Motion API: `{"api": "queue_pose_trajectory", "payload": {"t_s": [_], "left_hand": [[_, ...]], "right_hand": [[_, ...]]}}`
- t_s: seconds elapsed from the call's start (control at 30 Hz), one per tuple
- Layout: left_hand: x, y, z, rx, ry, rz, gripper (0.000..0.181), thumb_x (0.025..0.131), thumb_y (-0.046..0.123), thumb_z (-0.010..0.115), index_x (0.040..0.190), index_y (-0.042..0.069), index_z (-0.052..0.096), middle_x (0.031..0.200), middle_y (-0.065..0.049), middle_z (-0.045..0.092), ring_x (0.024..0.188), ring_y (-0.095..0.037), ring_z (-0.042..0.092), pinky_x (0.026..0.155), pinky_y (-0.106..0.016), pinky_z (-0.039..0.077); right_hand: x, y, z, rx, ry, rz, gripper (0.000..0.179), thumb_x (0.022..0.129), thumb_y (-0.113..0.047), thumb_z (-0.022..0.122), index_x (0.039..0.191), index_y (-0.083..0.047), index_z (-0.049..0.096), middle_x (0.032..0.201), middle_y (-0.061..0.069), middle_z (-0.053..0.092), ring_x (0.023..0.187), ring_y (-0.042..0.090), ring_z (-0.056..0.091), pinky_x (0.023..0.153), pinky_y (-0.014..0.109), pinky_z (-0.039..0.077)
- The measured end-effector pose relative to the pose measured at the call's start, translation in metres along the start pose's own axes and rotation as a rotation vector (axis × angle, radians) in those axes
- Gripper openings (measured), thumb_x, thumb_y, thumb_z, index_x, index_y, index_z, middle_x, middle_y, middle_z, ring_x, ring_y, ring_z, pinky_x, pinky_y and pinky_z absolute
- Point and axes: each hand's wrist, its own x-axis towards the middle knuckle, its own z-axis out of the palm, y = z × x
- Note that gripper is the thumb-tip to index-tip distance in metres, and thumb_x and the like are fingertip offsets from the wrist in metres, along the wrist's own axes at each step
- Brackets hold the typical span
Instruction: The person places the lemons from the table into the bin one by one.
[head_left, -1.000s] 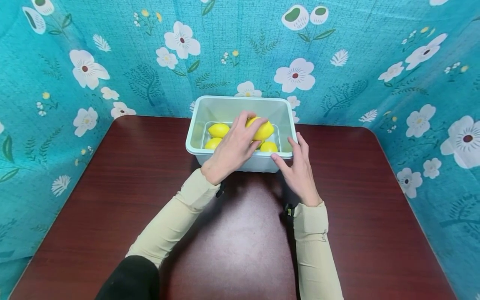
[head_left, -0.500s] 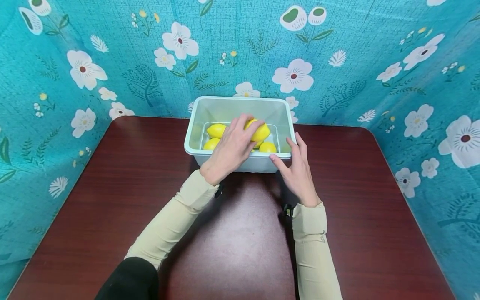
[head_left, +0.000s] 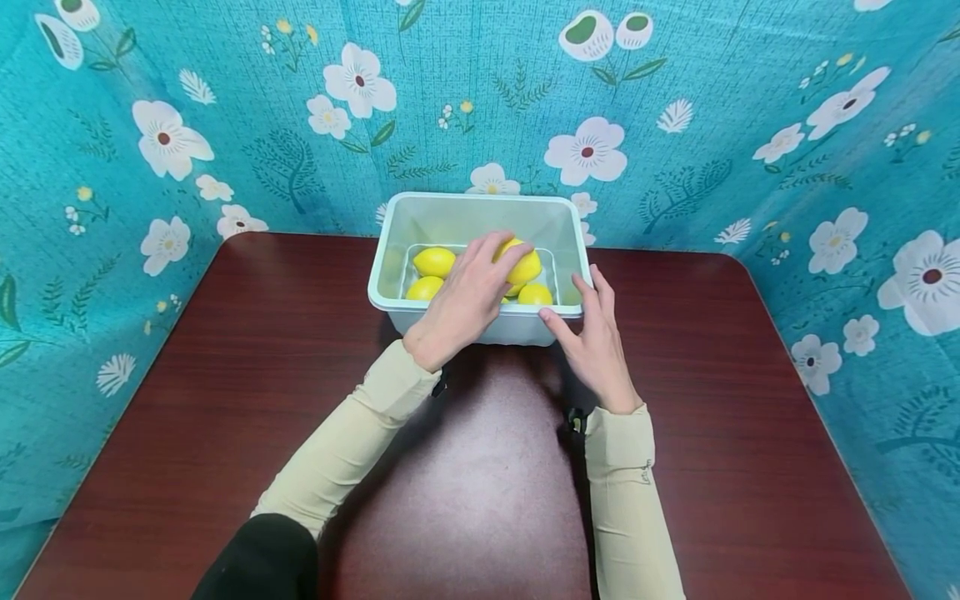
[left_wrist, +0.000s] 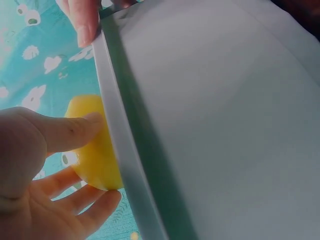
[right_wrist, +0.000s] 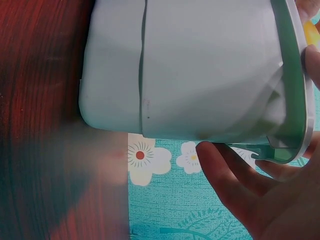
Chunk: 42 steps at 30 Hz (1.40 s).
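Inside a pale green plastic bin (head_left: pixel 561 208), my left hand (head_left: pixel 463 292) grips a yellow lemon (head_left: pixel 527 265) above the others. The left wrist view has the thumb pressed on the near face of that lemon (left_wrist: pixel 97 150), with fingers under it, just past the bin's rim (left_wrist: pixel 120 130). At the front right corner of the bin my right hand (head_left: pixel 597 350) holds on, thumb at the front rim and fingers along the right side. More lemons lie on the bin floor, among them one at the left (head_left: pixel 433 262) and one at the right (head_left: pixel 535 293). My left hand hides part of the pile.
The bin stands at the far edge of a dark red-brown wooden table (head_left: pixel 300 333). Behind it and along both sides hangs a turquoise floral cloth (head_left: pixel 465 100). A dark rounded shape (head_left: pixel 258 558) shows at the lower left, by my left sleeve (head_left: pixel 348 442).
My left hand and its lemon have sunk slightly lower in the bin. The right hand keeps its place at the corner, and the head view has shifted a little.
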Motion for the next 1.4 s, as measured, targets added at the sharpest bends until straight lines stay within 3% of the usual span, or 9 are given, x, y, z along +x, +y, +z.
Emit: {"api": "queue_pose_trajectory", "payload": {"t_s": [0.3, 0.57, 0.93, 1.1, 1.23, 1.4], "left_hand": [[-0.002, -0.006, -0.002, 0.019, -0.022, -0.014, 0.052, 0.091, 0.003, 0.061, 0.140, 0.011, 0.046, 0.148, -0.015, 0.040, 0.142, -0.034, 0.034, 0.117, -0.041, 0.031], [-0.012, -0.016, -0.008, 0.022, 0.049, -0.041, 0.047, 0.091, 0.002, 0.058, 0.136, 0.010, 0.049, 0.144, -0.015, 0.045, 0.137, -0.033, 0.039, 0.111, -0.044, 0.039], [-0.030, -0.032, -0.020, 0.011, 0.111, -0.101, 0.041, 0.092, 0.003, 0.058, 0.132, 0.006, 0.053, 0.142, -0.017, 0.047, 0.135, -0.036, 0.041, 0.106, -0.052, 0.041], [-0.037, -0.040, -0.023, 0.017, 0.133, -0.109, 0.039, 0.093, 0.006, 0.056, 0.131, 0.004, 0.054, 0.140, -0.018, 0.048, 0.133, -0.034, 0.043, 0.104, -0.049, 0.043], [-0.043, -0.050, -0.024, 0.036, 0.145, -0.160, 0.037, 0.094, 0.013, 0.055, 0.131, 0.005, 0.055, 0.138, -0.016, 0.050, 0.129, -0.031, 0.046, 0.098, -0.052, 0.045], [-0.056, -0.066, -0.025, 0.021, 0.172, -0.287, 0.037, 0.097, 0.016, 0.052, 0.132, 0.005, 0.054, 0.140, -0.017, 0.048, 0.129, -0.034, 0.045, 0.094, -0.054, 0.045]], "right_hand": [[0.001, -0.002, 0.001, -0.003, -0.002, -0.003, 0.073, 0.089, -0.035, 0.068, 0.147, -0.004, 0.037, 0.160, 0.010, 0.017, 0.140, 0.031, 0.032, 0.108, 0.056, 0.037], [0.001, -0.002, 0.000, -0.009, -0.008, 0.000, 0.072, 0.090, -0.035, 0.068, 0.148, -0.005, 0.036, 0.160, 0.010, 0.016, 0.140, 0.031, 0.031, 0.109, 0.057, 0.036], [0.000, -0.001, 0.001, -0.008, -0.015, 0.022, 0.072, 0.090, -0.037, 0.067, 0.148, -0.006, 0.036, 0.160, 0.008, 0.015, 0.140, 0.030, 0.031, 0.109, 0.057, 0.036], [-0.001, 0.000, 0.001, -0.007, -0.013, 0.022, 0.072, 0.090, -0.037, 0.066, 0.148, -0.006, 0.036, 0.160, 0.007, 0.015, 0.140, 0.030, 0.031, 0.109, 0.057, 0.036], [-0.001, 0.000, 0.001, -0.009, -0.012, 0.024, 0.072, 0.090, -0.037, 0.066, 0.147, -0.005, 0.036, 0.160, 0.008, 0.015, 0.140, 0.030, 0.030, 0.109, 0.057, 0.035], [-0.001, -0.001, 0.002, -0.009, -0.013, 0.027, 0.072, 0.090, -0.037, 0.066, 0.147, -0.005, 0.036, 0.160, 0.010, 0.016, 0.140, 0.030, 0.030, 0.109, 0.057, 0.035]]}}
